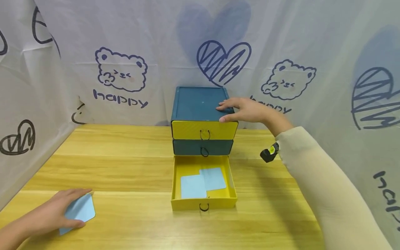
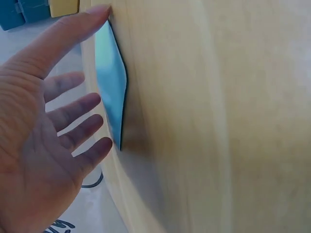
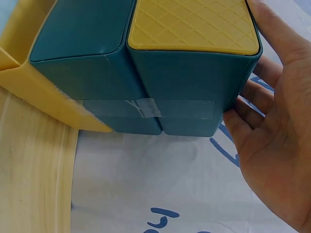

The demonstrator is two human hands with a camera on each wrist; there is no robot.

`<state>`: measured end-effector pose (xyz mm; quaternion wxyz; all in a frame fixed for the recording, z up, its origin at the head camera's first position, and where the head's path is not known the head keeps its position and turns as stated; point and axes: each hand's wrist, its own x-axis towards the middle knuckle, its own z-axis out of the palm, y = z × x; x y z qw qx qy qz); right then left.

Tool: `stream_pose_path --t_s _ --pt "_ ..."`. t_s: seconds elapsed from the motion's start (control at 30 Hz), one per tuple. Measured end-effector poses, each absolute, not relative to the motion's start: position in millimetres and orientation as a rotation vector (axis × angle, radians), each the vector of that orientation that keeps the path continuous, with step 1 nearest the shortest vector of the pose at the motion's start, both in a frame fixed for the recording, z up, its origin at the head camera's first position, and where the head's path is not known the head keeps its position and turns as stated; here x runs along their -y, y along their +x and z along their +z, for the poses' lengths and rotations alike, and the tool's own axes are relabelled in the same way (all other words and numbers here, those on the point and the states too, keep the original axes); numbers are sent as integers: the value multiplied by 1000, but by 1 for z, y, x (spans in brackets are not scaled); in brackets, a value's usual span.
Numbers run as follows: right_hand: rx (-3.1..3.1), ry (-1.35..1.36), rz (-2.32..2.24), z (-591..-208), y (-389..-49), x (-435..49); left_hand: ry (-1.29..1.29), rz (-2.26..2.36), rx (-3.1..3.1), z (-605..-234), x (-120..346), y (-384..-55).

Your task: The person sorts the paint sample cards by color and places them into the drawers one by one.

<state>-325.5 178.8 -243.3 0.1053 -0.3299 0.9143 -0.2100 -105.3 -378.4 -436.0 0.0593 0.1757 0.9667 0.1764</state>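
Observation:
My left hand (image 1: 51,213) is over a light blue square card (image 1: 82,207) on the table at the lower left. Its thumb and fingers are spread at the card's edges, as the left wrist view shows the same card (image 2: 111,73) beside the fingertips. With relaxed fingers, my right hand (image 1: 247,109) rests on the right edge of a blue-green and yellow drawer box (image 1: 200,100). The yellow bottom drawer (image 1: 187,205) is pulled out. Inside it lie two overlapping blue cards, one at left (image 1: 192,187) and one at right (image 1: 215,178).
Above the pulled-out drawer, a blue-green drawer (image 1: 187,147) and a yellow top drawer (image 1: 187,130) are closed, each with a dark ring pull. Clear tape (image 3: 180,108) crosses the box's side. A printed white cloth (image 1: 168,41) surrounds the wooden table (image 1: 131,166).

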Motion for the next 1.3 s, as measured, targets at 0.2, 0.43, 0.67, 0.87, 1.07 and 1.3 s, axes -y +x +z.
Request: stream_pose_path --t_s 0.2,0.43,0.67,0.87,1.07,1.3 --pt "-2696 -976 -638 -244 -326 -180 565 504 -2960 -439 378 -110" --pt "-2712 -987 -624 -247 -326 -179 561 500 -2962 -437 371 -108" --pt "-2717 -984 -614 -246 -323 -180 577 551 -3029 -435 365 -106" --pt "-2714 -981 -612 -245 -323 -180 605 491 -3101 -439 366 -110" --pt "-2709 -981 -617 -246 -323 -181 571 485 -3121 -441 368 -118" --pt "-2707 -990 -620 -247 -325 -181 578 515 -3107 -433 355 -128"
